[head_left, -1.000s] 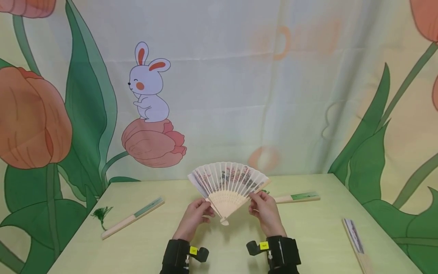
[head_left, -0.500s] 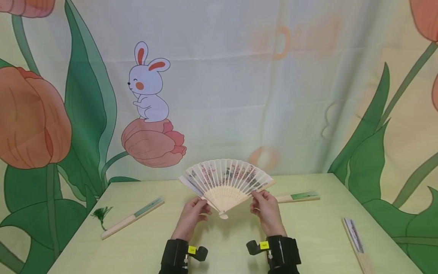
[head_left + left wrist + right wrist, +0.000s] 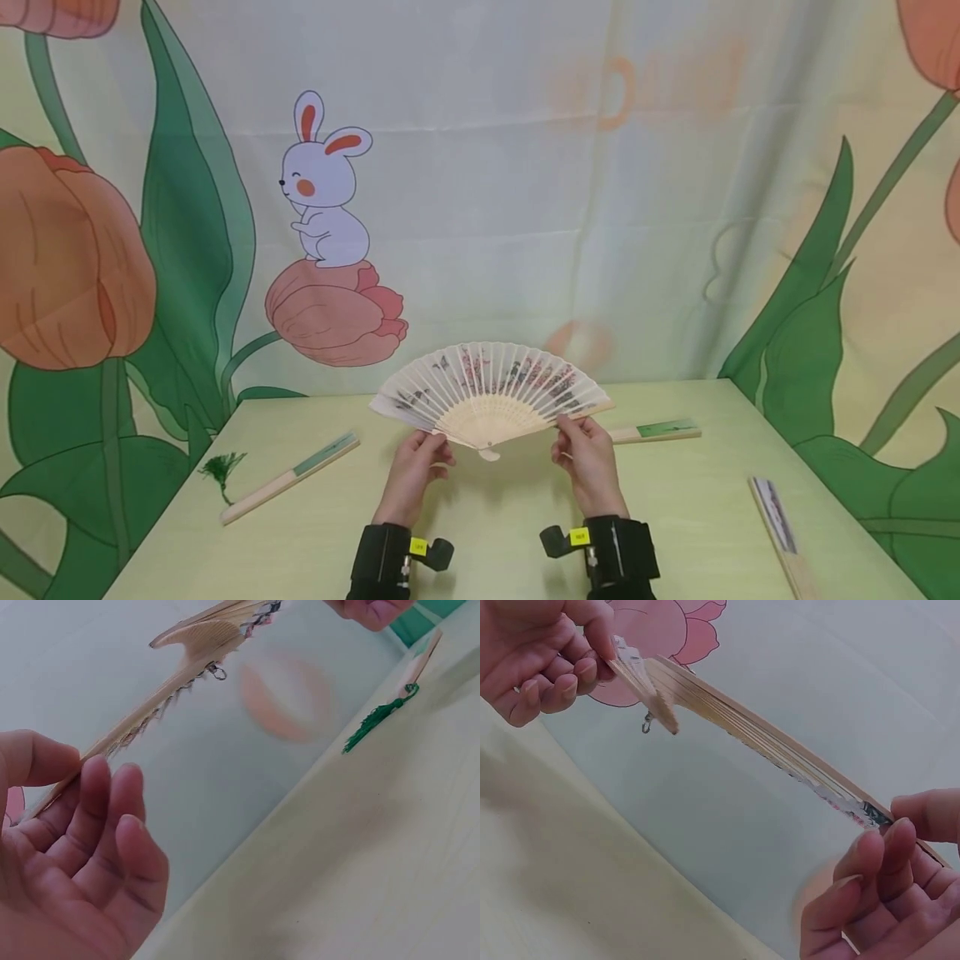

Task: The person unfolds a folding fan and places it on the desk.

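At twelve o'clock, a spread fan point(image 3: 489, 397) hung above the table point(image 3: 495, 542), the left hand point(image 3: 414, 477) pinching its ten-o'clock edge, the right hand point(image 3: 588, 467) its two-o'clock edge. Pulling much wider could have torn the pleated leaf point(image 3: 472, 367) or strained the pivot point(image 3: 489, 445); a slack pinch might have let one side drop.

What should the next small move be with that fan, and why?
Probably ease the left hand and right hand slightly further apart, gently. Each pinches one end of the fan, which is widely spread, yet in the head view its two ends slope up from the pivot in a shallow V, so it may have some opening left.
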Demonstrator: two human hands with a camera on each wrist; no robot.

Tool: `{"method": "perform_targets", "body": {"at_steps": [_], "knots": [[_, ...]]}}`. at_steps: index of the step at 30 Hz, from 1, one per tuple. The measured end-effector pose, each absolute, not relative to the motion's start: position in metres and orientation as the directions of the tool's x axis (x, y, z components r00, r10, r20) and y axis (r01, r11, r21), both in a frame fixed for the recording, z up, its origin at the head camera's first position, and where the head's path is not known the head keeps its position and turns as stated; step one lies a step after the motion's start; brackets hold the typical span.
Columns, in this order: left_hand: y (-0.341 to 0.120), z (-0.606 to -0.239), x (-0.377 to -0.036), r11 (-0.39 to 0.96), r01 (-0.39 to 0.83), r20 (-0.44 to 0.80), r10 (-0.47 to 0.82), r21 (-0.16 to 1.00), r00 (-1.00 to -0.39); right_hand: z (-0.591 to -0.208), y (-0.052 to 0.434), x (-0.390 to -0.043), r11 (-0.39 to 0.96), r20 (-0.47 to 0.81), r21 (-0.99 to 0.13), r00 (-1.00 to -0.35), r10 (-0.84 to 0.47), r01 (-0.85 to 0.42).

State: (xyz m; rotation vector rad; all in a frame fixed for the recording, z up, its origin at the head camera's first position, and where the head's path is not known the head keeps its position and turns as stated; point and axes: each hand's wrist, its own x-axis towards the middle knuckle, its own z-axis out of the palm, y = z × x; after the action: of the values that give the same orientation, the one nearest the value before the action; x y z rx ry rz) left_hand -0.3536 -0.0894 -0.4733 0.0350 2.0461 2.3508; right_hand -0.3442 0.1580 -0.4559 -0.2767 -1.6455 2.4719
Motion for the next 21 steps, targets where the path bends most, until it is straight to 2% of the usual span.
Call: {"method": "perform_targets", "body": {"at_steps": [21], "knots": [[-0.079, -0.475, -0.357, -0.235, 0.067, 0.023, -0.184, 0.970, -0.983, -0.451, 0.152, -0.344, -0.421, -0.064, -0.905, -0.955, 0.289, -0.067]]}}
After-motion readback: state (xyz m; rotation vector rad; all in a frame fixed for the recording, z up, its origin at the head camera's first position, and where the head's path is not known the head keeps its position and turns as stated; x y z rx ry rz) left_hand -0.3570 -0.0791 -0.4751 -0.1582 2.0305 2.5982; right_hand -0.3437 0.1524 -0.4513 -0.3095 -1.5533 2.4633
